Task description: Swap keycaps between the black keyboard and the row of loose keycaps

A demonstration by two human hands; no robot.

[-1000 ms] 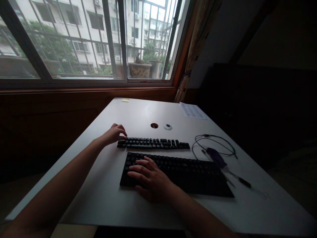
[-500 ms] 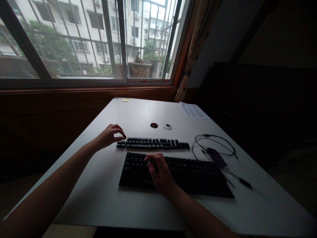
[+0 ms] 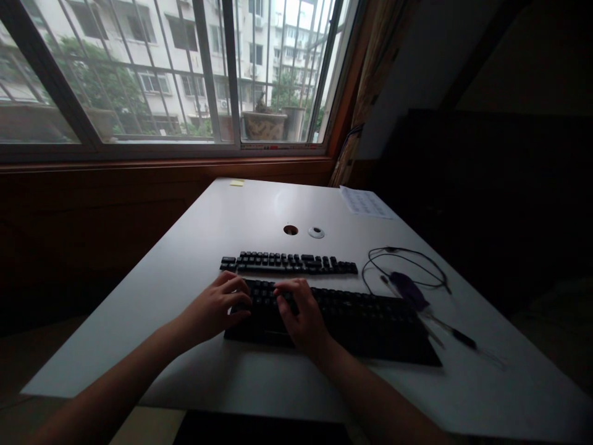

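A black keyboard point(image 3: 375, 343) lies on the white table, with a row of loose black keycaps point(image 3: 278, 261) laid out just behind it. My left hand point(image 3: 222, 309) is over the keyboard's left end. Its fingers are curled with the thumb close below them, around a small black keycap that is hard to see against the dark keys. Further right, my right hand point(image 3: 303, 318) rests on the keyboard's middle-left part, fingers bent over the keys and thumb a little apart from the forefinger. No object shows in it.
To the right lie a coiled black cable point(image 3: 407, 250), a dark purple pouch-like item point(image 3: 410, 290) and a thin tool with a black handle point(image 3: 463, 339). Behind the keycaps are a round table hole point(image 3: 291, 230) and a white ring cap point(image 3: 316, 232). Printed paper point(image 3: 365, 203) lies at the back right.
My left hand has moved from the left end of the keycap row toward me and onto the keyboard's left side. My right hand has stayed nearly in place on the keyboard.
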